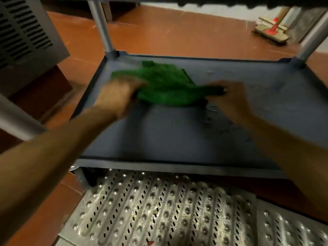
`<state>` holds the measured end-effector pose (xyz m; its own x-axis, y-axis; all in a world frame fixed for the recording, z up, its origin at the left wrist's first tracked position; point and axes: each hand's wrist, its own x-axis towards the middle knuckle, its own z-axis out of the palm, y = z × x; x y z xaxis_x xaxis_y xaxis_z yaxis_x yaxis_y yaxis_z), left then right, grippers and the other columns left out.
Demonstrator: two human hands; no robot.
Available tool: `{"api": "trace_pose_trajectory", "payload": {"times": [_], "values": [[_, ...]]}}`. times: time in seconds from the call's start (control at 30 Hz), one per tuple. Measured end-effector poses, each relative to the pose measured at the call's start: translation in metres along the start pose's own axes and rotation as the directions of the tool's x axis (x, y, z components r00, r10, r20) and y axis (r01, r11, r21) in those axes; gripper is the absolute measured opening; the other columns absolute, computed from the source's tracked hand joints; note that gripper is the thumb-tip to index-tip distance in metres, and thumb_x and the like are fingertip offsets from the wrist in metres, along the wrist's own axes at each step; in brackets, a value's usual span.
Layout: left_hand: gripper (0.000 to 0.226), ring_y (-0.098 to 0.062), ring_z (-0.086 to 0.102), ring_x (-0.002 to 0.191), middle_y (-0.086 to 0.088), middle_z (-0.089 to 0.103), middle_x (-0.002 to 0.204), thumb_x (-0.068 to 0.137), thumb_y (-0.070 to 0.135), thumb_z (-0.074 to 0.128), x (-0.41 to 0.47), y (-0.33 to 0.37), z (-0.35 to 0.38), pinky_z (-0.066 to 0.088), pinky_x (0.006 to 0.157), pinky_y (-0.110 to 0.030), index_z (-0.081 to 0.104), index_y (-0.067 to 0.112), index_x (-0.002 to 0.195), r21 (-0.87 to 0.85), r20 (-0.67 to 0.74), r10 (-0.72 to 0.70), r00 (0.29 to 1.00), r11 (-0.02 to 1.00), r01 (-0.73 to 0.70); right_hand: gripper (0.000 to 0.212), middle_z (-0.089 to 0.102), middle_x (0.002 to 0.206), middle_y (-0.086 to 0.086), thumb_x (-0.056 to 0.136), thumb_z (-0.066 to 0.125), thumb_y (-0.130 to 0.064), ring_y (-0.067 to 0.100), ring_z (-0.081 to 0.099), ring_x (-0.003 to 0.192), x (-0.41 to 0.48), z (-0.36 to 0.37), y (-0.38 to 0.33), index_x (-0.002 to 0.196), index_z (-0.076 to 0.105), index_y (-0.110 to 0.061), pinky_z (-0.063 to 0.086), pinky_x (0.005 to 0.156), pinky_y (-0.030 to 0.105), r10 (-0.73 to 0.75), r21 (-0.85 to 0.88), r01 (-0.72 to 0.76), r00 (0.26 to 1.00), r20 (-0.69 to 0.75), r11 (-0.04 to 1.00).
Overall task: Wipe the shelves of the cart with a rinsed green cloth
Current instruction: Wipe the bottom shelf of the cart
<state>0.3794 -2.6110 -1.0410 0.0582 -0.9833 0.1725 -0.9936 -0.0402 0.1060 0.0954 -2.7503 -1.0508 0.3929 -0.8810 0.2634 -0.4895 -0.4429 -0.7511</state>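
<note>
Our left hand [117, 96] rests on the left edge of the green cloth [165, 86]; motion blur hides whether its fingers lie flat or curl, so we cannot tell its grip. Our right hand [229, 98] meets the cloth's narrowed right end, and its fingers appear curled around that end in a pinch. The cloth lies bunched between the two hands on the shelf [159, 135], toward the side far from our forearms. For an effective pass, we judge that the cloth should first be spread flat between the hands, then pressed down with open palms and drawn in overlapping strokes toward the near rim. Beside the right wrist the surface shows droplets or residue [213, 110]; that patch calls for firmer pressure. Beyond the left hand stands a cart post [103, 27], where the corner needs the cloth worked in. Nearer than both forearms, below the rim, lies a perforated metal grate [159, 210].
</note>
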Motion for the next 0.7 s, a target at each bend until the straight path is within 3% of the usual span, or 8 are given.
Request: {"api": "trace_pose_trajectory", "payload": {"times": [0.07, 0.13, 0.2, 0.3, 0.4, 0.53, 0.6, 0.7], "values": [[0.051, -0.039, 0.053, 0.130, -0.015, 0.058, 0.144, 0.088, 0.017, 0.074, -0.016, 0.008, 0.015, 0.043, 0.109, -0.047, 0.064, 0.014, 0.138, -0.041, 0.217, 0.030, 0.976, 0.999, -0.022, 0.027, 0.073, 0.096, 0.004, 0.078, 0.079, -0.002, 0.021, 0.069, 0.091, -0.034, 0.010, 0.020, 0.104, 0.078, -0.012, 0.052, 0.084, 0.032, 0.017, -0.222, 0.027, 0.981, 0.192, 0.975], [0.059, -0.038, 0.048, 0.136, -0.016, 0.052, 0.150, 0.086, 0.030, 0.072, -0.037, 0.011, 0.033, 0.038, 0.114, -0.044, 0.060, 0.012, 0.141, -0.090, 0.324, -0.033, 0.946, 0.994, 0.066, 0.024, 0.073, 0.100, 0.005, 0.080, 0.076, -0.007, 0.021, 0.067, 0.093, -0.042, 0.014, 0.028, 0.103, 0.078, -0.014, 0.046, 0.081, 0.023, 0.032, -0.287, 0.068, 0.944, 0.328, 0.956], [0.068, -0.037, 0.046, 0.139, -0.015, 0.050, 0.153, 0.082, 0.047, 0.059, -0.046, 0.007, 0.044, 0.037, 0.117, -0.046, 0.059, 0.013, 0.142, -0.139, 0.276, -0.079, 0.958, 0.983, 0.121, 0.018, 0.070, 0.096, 0.000, 0.085, 0.073, -0.018, 0.016, 0.063, 0.091, -0.039, 0.012, 0.018, 0.102, 0.078, -0.016, 0.043, 0.077, 0.019, 0.035, -0.263, 0.054, 0.946, 0.322, 0.963], [0.082, -0.035, 0.038, 0.145, -0.014, 0.041, 0.158, 0.081, 0.068, 0.042, -0.053, 0.004, 0.047, 0.031, 0.119, -0.051, 0.052, 0.022, 0.148, -0.118, 0.216, -0.086, 0.973, 0.987, 0.113, 0.031, 0.071, 0.100, 0.003, 0.086, 0.061, -0.040, 0.023, 0.065, 0.093, -0.028, 0.020, 0.012, 0.101, 0.076, -0.018, 0.051, 0.085, 0.035, -0.163, -0.271, 0.219, 0.963, 0.214, 0.937], [0.079, -0.033, 0.033, 0.147, -0.014, 0.037, 0.160, 0.087, 0.065, 0.030, -0.070, -0.001, 0.045, 0.022, 0.121, -0.052, 0.045, 0.023, 0.152, -0.082, 0.127, -0.146, 0.981, 0.984, 0.157, 0.029, 0.065, 0.121, 0.013, 0.094, 0.060, -0.028, 0.033, 0.060, 0.112, -0.007, 0.036, 0.005, 0.116, 0.070, -0.013, 0.049, 0.096, 0.045, -0.246, -0.321, 0.296, 0.951, 0.187, 0.899], [0.068, -0.037, 0.038, 0.142, -0.019, 0.046, 0.151, 0.095, 0.056, 0.026, -0.092, -0.024, 0.039, 0.022, 0.118, -0.058, 0.051, 0.015, 0.143, -0.021, -0.006, -0.290, 0.957, 0.957, 0.290, 0.048, 0.031, 0.158, 0.017, 0.103, 0.050, -0.031, 0.036, 0.026, 0.147, 0.012, 0.077, -0.018, 0.148, 0.045, -0.015, 0.024, 0.118, 0.047, -0.081, -0.391, 0.242, 0.919, 0.386, 0.888], [0.066, -0.037, 0.036, 0.143, -0.019, 0.046, 0.149, 0.096, 0.056, 0.028, -0.097, -0.032, 0.037, 0.021, 0.119, -0.060, 0.050, 0.014, 0.141, -0.045, -0.019, -0.380, 0.925, 0.924, 0.379, 0.061, 0.009, 0.166, 0.016, 0.104, 0.043, -0.044, 0.035, 0.006, 0.153, 0.017, 0.101, -0.025, 0.157, 0.027, -0.020, 0.013, 0.122, 0.048, -0.015, -0.451, 0.241, 0.893, 0.449, 0.860], [0.065, -0.034, 0.032, 0.145, -0.017, 0.043, 0.150, 0.096, 0.056, 0.030, -0.102, -0.036, 0.042, 0.017, 0.122, -0.058, 0.044, 0.014, 0.143, -0.082, -0.044, -0.452, 0.891, 0.891, 0.447, 0.081, -0.009, 0.167, 0.012, 0.098, 0.029, -0.067, 0.031, -0.008, 0.154, 0.022, 0.133, -0.021, 0.161, 0.003, -0.023, 0.003, 0.123, 0.050, 0.142, -0.590, 0.178, 0.879, 0.455, 0.788]]}}
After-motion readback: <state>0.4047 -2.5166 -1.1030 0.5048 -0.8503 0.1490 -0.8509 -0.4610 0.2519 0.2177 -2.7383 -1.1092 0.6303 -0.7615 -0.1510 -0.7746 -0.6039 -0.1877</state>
